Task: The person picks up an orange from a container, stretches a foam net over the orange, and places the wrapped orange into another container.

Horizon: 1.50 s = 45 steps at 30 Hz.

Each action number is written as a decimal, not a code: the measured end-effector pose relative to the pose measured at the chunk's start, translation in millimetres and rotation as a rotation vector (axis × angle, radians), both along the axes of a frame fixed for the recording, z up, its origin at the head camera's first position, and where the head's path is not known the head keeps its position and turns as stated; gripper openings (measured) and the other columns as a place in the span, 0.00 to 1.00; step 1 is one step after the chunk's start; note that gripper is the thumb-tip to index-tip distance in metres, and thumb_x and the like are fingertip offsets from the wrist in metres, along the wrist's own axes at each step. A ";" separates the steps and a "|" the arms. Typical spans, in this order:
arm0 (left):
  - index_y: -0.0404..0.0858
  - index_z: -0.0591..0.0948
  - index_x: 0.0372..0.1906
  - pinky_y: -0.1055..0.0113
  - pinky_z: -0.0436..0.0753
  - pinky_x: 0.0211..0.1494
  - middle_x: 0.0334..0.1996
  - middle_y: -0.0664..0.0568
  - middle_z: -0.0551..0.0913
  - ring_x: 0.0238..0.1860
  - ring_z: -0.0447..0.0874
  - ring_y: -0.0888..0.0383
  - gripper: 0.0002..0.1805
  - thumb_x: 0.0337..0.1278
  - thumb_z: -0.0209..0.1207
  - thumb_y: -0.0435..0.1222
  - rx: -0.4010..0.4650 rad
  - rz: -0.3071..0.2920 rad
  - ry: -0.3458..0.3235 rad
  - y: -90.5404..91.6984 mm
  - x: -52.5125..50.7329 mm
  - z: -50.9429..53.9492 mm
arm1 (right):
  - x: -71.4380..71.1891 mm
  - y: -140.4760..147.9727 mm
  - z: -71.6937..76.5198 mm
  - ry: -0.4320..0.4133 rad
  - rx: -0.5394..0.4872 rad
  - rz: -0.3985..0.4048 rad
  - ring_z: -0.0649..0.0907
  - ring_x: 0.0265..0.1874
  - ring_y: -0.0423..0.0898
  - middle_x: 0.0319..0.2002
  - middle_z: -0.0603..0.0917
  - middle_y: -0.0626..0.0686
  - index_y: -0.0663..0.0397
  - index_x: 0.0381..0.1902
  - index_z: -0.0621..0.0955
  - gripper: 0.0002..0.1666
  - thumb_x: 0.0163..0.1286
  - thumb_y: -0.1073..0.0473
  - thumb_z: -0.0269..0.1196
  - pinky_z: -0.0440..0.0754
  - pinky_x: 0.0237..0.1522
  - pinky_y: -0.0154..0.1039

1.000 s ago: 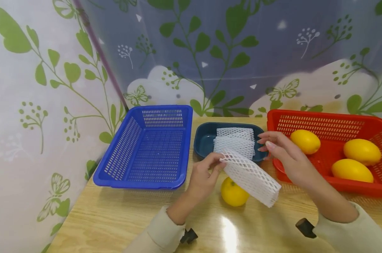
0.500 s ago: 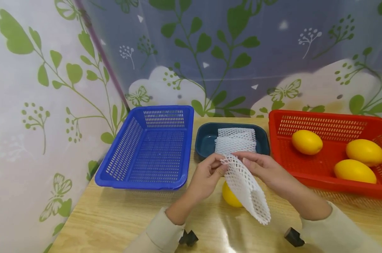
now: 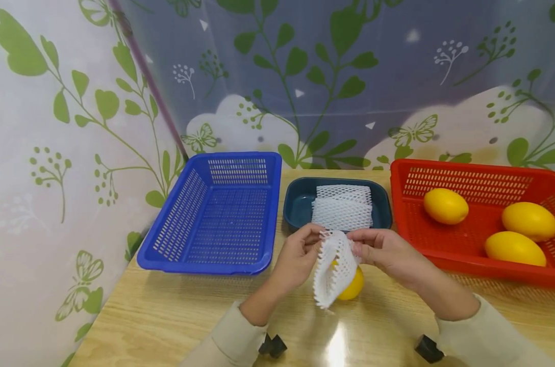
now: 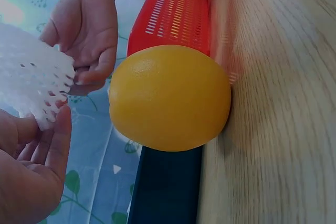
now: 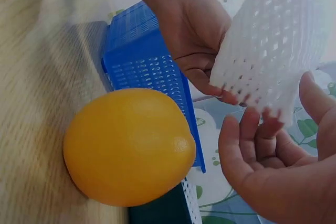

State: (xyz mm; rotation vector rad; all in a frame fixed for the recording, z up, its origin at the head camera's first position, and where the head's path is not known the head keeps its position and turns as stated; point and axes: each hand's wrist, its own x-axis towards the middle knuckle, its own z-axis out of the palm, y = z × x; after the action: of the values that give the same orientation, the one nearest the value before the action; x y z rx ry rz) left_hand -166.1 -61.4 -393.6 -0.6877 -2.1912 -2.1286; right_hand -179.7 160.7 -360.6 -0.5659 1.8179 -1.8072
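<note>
A white foam fruit net (image 3: 334, 262) hangs between both hands, its mesh opening tilted down toward me. My left hand (image 3: 295, 262) pinches the net's far end from the left. My right hand (image 3: 394, 254) grips the same end from the right, thumb and fingers on the mesh. Under and behind the net, a yellow fruit (image 3: 352, 286) rests on the table, partly covered in the head view. Both wrist views show this fruit (image 4: 170, 98) whole and apart from the hands. In the right wrist view, fingers meet at the net's edge (image 5: 270, 51).
A dark teal tray (image 3: 300, 206) with more white foam nets (image 3: 342, 214) stands just beyond the hands. To the left is a blue basket (image 3: 231, 224). On the right, a red basket (image 3: 470, 168) holds three yellow fruits (image 3: 445, 206). A patterned cloth wall rises behind.
My right hand has come in from the right and taken hold of the net's end. The net's loose end has swung from right to left, now in front of the fruit.
</note>
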 end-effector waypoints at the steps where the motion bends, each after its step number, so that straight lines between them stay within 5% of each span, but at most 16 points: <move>1: 0.24 0.73 0.47 0.71 0.82 0.43 0.42 0.29 0.80 0.39 0.81 0.60 0.09 0.63 0.54 0.21 0.012 -0.016 0.002 -0.8 -0.1 -0.8 | -0.3 1.0 -1.2 -0.018 -0.036 0.032 0.82 0.42 0.42 0.45 0.84 0.46 0.62 0.55 0.78 0.16 0.73 0.60 0.57 0.80 0.50 0.33; 7: 0.21 0.71 0.49 0.75 0.78 0.45 0.44 0.26 0.77 0.40 0.77 0.64 0.11 0.62 0.50 0.18 0.054 -0.125 -0.013 -3.0 -0.3 -4.9 | 1.1 3.7 -6.6 -0.060 -0.161 0.113 0.81 0.44 0.43 0.45 0.84 0.48 0.50 0.47 0.79 0.08 0.75 0.62 0.55 0.79 0.52 0.32; 11: 0.22 0.71 0.50 0.74 0.78 0.46 0.45 0.28 0.78 0.41 0.77 0.65 0.14 0.58 0.54 0.19 0.028 -0.092 -0.050 -0.8 -1.0 -5.3 | 4.4 2.1 -5.9 -0.095 -0.207 0.036 0.82 0.44 0.44 0.46 0.83 0.49 0.52 0.49 0.76 0.08 0.75 0.64 0.54 0.81 0.51 0.34; 15: 0.26 0.69 0.54 0.73 0.79 0.44 0.42 0.40 0.80 0.39 0.77 0.64 0.17 0.60 0.54 0.21 0.070 -0.080 -0.162 1.9 -2.7 -5.1 | 7.2 0.5 -6.5 -0.139 -0.213 -0.049 0.83 0.39 0.44 0.43 0.83 0.49 0.52 0.47 0.74 0.07 0.73 0.65 0.56 0.83 0.44 0.34; 18: 0.31 0.64 0.59 0.71 0.80 0.42 0.40 0.50 0.79 0.38 0.78 0.63 0.18 0.69 0.52 0.28 0.149 -0.148 -0.274 2.5 -3.0 -3.4 | 8.1 0.1 -9.9 -0.154 -0.217 -0.060 0.84 0.34 0.44 0.40 0.83 0.48 0.52 0.46 0.73 0.06 0.74 0.65 0.56 0.84 0.40 0.34; 22: 0.40 0.61 0.62 0.69 0.81 0.46 0.40 0.54 0.79 0.40 0.78 0.61 0.23 0.69 0.55 0.39 0.231 -0.233 -0.350 1.9 -1.4 -1.1 | 9.1 -1.1 -15.5 -0.144 -0.234 -0.059 0.82 0.29 0.42 0.37 0.82 0.48 0.51 0.45 0.73 0.05 0.74 0.63 0.56 0.83 0.34 0.30; 27: 0.44 0.65 0.57 0.68 0.82 0.42 0.47 0.53 0.75 0.41 0.77 0.60 0.19 0.67 0.57 0.31 0.297 -0.281 -0.390 1.4 -0.2 -3.5 | 10.3 -4.2 -18.1 -0.166 -0.171 -0.139 0.79 0.30 0.40 0.38 0.81 0.46 0.46 0.45 0.73 0.07 0.72 0.61 0.58 0.78 0.29 0.28; 30: 0.43 0.68 0.52 0.69 0.82 0.38 0.47 0.53 0.72 0.38 0.78 0.62 0.15 0.66 0.55 0.28 0.293 -0.275 -0.404 1.4 1.4 -5.2 | 11.2 -4.3 -19.1 -0.194 -0.158 -0.165 0.80 0.32 0.41 0.40 0.82 0.45 0.46 0.47 0.72 0.09 0.73 0.62 0.58 0.78 0.29 0.28; 37: 0.37 0.73 0.45 0.72 0.81 0.34 0.44 0.53 0.72 0.33 0.79 0.64 0.07 0.67 0.53 0.25 0.220 -0.127 -0.472 -0.1 5.0 -9.0 | 11.5 0.0 -24.4 -0.185 -0.127 -0.199 0.81 0.30 0.42 0.36 0.84 0.47 0.49 0.47 0.68 0.06 0.76 0.64 0.51 0.81 0.30 0.31; 45: 0.32 0.69 0.53 0.70 0.82 0.39 0.52 0.49 0.69 0.38 0.80 0.61 0.17 0.62 0.56 0.22 0.208 -0.163 -0.480 -7.1 7.2 -16.1 | 12.2 4.8 -35.0 -0.163 -0.077 -0.217 0.83 0.29 0.42 0.33 0.86 0.46 0.55 0.49 0.68 0.07 0.74 0.66 0.51 0.85 0.36 0.37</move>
State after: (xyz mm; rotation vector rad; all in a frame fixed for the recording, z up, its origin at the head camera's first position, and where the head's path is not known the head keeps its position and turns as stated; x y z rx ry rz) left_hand -158.9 -68.5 -409.7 -0.3807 -2.1140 -2.8015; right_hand -167.5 165.5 -395.6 -0.2468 1.7608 -2.0089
